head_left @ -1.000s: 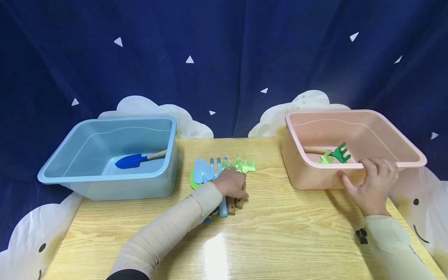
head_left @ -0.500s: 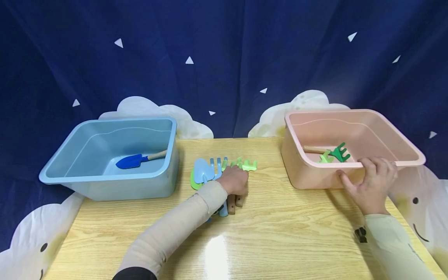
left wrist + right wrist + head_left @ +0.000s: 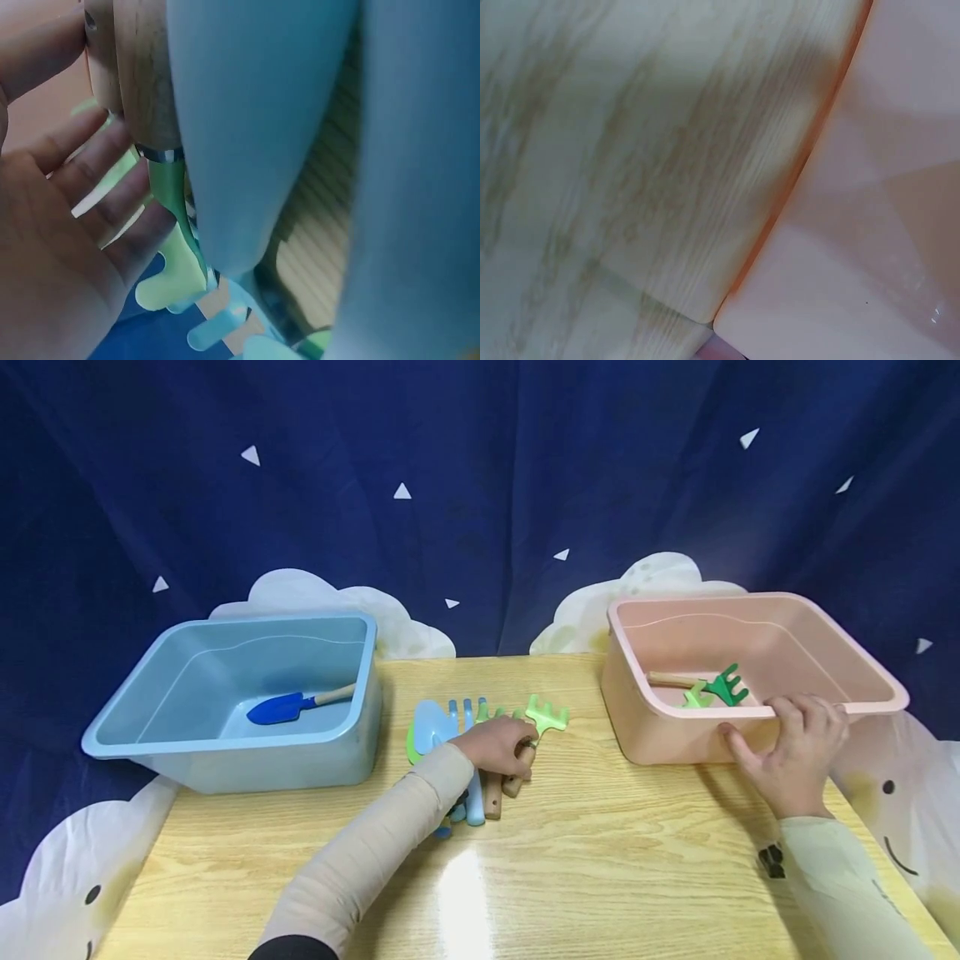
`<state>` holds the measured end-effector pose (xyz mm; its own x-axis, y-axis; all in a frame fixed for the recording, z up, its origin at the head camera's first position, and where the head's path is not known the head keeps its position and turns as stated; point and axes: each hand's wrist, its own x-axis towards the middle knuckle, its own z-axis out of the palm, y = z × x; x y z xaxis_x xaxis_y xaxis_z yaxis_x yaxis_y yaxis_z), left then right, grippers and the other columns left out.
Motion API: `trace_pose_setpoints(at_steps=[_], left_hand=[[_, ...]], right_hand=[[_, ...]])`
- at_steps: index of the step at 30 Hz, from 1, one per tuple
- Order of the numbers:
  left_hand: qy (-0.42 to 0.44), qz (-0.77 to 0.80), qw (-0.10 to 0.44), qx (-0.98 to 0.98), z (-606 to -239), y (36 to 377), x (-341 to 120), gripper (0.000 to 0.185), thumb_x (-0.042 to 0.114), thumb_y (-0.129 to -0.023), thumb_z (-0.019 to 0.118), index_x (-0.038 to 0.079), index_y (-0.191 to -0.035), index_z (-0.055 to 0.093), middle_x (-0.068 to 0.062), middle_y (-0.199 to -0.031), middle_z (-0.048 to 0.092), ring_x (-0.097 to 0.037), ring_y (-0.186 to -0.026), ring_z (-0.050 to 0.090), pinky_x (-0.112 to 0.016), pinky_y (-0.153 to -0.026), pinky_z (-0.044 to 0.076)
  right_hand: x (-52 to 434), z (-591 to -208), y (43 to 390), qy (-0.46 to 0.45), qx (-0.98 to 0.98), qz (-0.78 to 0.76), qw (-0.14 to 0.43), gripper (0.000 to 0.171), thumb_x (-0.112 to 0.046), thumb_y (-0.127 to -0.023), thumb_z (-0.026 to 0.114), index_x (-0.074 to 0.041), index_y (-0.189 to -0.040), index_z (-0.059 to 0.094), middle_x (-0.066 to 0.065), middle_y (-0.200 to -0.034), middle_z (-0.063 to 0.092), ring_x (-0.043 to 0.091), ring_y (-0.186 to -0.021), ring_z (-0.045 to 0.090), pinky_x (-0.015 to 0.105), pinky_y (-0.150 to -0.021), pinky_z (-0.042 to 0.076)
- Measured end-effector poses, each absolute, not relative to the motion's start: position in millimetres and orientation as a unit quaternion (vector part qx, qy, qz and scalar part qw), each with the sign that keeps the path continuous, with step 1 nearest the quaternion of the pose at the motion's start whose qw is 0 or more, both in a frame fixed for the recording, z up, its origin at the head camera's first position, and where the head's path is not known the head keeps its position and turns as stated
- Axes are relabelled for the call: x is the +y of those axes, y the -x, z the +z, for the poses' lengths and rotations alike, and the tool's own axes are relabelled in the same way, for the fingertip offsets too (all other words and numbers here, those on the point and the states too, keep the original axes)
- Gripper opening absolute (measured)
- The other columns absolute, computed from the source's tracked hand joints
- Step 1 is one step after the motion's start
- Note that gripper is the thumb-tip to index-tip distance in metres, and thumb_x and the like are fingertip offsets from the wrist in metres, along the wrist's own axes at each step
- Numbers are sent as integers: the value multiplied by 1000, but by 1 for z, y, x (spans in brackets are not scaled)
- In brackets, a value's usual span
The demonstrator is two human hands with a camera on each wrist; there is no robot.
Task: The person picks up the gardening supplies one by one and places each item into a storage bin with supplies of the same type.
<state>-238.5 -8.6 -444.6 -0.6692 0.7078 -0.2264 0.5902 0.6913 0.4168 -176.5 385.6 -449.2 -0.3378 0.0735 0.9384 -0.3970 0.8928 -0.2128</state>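
My left hand (image 3: 497,747) pinches the wooden handle of a light green toy hand rake (image 3: 547,717) at the right side of a group of toy garden tools. Under and beside that hand lie a second green rake, its wooden handle (image 3: 146,75) close by in the left wrist view, a light blue trowel (image 3: 432,723) and a blue rake (image 3: 475,807). At the right, my right hand (image 3: 798,756) holds the front rim of a pink bin (image 3: 633,727), fingers over the edge and thumb outside. The right wrist view shows only the bin's wall and the table.
A blue bin (image 3: 225,768) with a dark blue trowel (image 3: 279,708) inside stands at the left. In the pink bin lie a dark green rake (image 3: 726,687) and a light green one (image 3: 697,697). A small black object (image 3: 771,861) is by the right sleeve. A dark blue curtain (image 3: 480,510) hangs behind.
My left hand has taken the rightmost light green rake by its handle, and the rake has shifted and turned slightly to the right, apart from the others. My right hand stays on the bin.
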Motion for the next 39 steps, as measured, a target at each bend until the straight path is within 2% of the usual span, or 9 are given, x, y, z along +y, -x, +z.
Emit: trace_pose_setpoints(at_steps=[8, 13, 18, 21, 25, 28, 30, 33, 39], left_hand=[[-383, 182, 215, 880, -442, 243, -15, 16, 16, -91, 65, 10, -105, 59, 3, -82, 52, -13, -72, 46, -28, -68, 35], [-394, 144, 179, 890, -441, 239, -6, 3, 8, -91, 59, 8, -92, 57, 5, -72, 41, -12, -66, 38, -25, -66, 32], [-410, 154, 165, 884, -444, 235, 4, 10, 6, -96, 55, 9, -86, 56, 5, -68, 36, -11, -62, 35, -22, -63, 32], [-402, 180, 183, 879, -446, 235, 4, 5, 5, -94, 58, 10, -93, 61, 3, -73, 41, -11, -66, 36, -24, -65, 31], [-382, 218, 220, 871, -448, 238, -4, 36, 3, -88, 64, 16, -121, 66, 5, -97, 62, -10, -77, 48, -23, -72, 40], [-370, 259, 255, 855, -448, 240, -11, 51, 7, -89, 66, 19, -138, 59, 4, -127, 66, -11, -98, 60, -25, -86, 49], [-367, 282, 275, 843, -448, 242, -15, 53, 9, -91, 66, 17, -142, 56, 0, -136, 63, -15, -113, 63, -29, -94, 51], [-366, 296, 291, 833, -448, 243, -19, 53, 7, -92, 64, 16, -143, 55, -3, -136, 64, -19, -123, 62, -32, -99, 51], [-379, 272, 279, 840, -448, 243, -18, 52, 3, -89, 65, 20, -138, 60, 0, -132, 66, -13, -114, 63, -27, -93, 51]], right_hand=[[377, -442, 172, -106, -788, 209, 570, 74, -67, -79, 62, 3, -103, 56, 28, -106, 52, 48, -107, 42, 49, -111, 23], [376, -440, 170, -105, -788, 212, 568, 74, -67, -80, 61, 3, -103, 56, 29, -106, 52, 48, -106, 42, 49, -111, 22], [379, -442, 171, -103, -791, 209, 565, 73, -66, -80, 62, 3, -103, 57, 29, -106, 52, 48, -107, 42, 47, -110, 22], [380, -443, 171, -104, -793, 206, 564, 73, -66, -79, 62, 3, -103, 57, 29, -106, 52, 47, -107, 43, 48, -111, 23], [379, -442, 172, -104, -793, 207, 563, 74, -66, -79, 62, 4, -102, 57, 29, -106, 52, 48, -106, 43, 50, -112, 22], [378, -441, 171, -102, -791, 209, 566, 75, -67, -78, 62, 4, -102, 57, 29, -105, 52, 48, -106, 43, 49, -112, 22], [377, -440, 171, -102, -790, 210, 567, 75, -68, -78, 62, 4, -101, 57, 29, -104, 52, 48, -106, 43, 48, -111, 23], [377, -440, 172, -103, -791, 211, 565, 74, -67, -79, 62, 4, -101, 57, 29, -104, 52, 48, -106, 43, 48, -111, 23], [378, -441, 173, -102, -790, 207, 567, 72, -65, -79, 62, 3, -102, 56, 28, -104, 52, 47, -107, 43, 49, -111, 23]])
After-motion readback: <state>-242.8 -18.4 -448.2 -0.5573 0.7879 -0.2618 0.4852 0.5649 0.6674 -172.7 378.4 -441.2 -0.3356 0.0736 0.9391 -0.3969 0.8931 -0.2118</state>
